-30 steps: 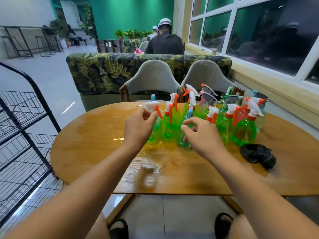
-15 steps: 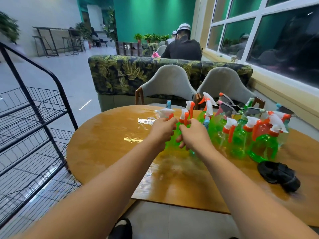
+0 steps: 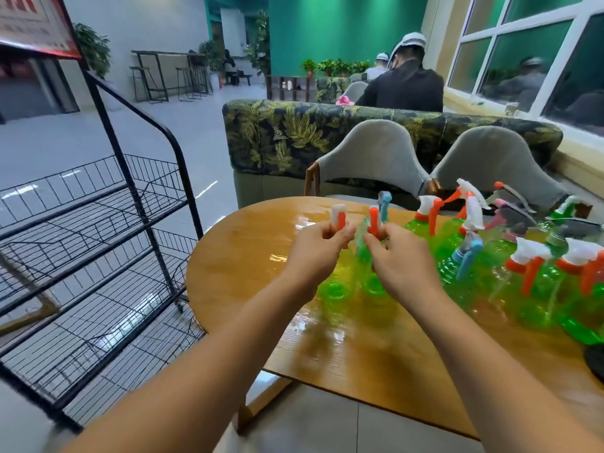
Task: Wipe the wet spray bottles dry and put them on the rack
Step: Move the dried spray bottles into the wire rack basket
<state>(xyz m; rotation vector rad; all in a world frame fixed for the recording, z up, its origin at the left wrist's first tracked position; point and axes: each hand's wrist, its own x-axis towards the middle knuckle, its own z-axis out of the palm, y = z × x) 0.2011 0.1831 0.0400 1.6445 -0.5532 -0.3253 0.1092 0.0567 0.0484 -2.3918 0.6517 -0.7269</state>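
Bright, even indoor light fills the room. Glare streaks the wet table [image 3: 248,256] and glossy floor [image 3: 204,188]. The windows [image 3: 523,50] are dark and mirror-like. Wide-angle distortion bends the rack [image 3: 98,210] at the left edge. The nearest spray bottles [image 3: 483,269] look softly blurred.

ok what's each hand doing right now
left hand: holds the white-topped spray bottle by its head
right hand: holds the neighbouring green bottle by its neck

Bottles [image 3: 510,273] stand on table [image 3: 235,256], rack [image 3: 98,243] left.
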